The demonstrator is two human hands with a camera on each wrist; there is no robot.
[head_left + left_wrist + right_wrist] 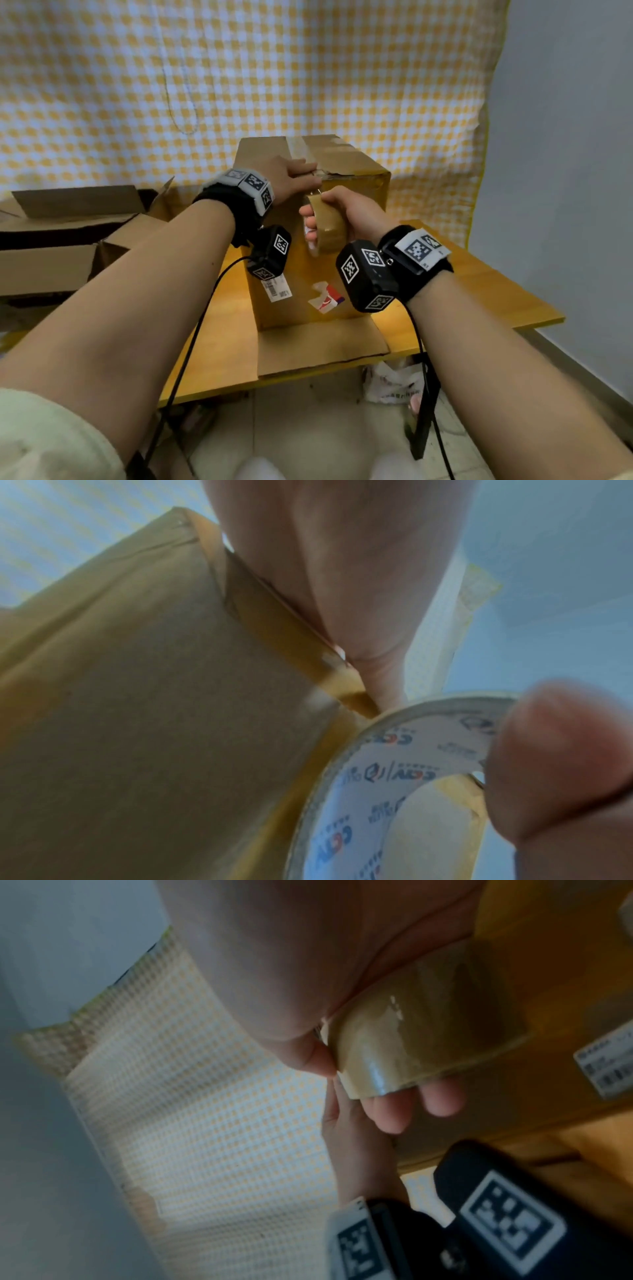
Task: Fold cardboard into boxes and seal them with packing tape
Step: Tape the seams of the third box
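Cardboard box (310, 219) seam risk: left hand (291, 174) lies flat pinning tape, right hand (346, 209) grips tape roll (325, 228); skewed pull likely wrinkles the strip.

Soft, even indoor light; head view sharp, wrist views dim and blurred.

The head view bows at its edges. A glare streak sits on the tape roll (428, 1031), and the box (154, 696) looks smeared, perhaps from motion.
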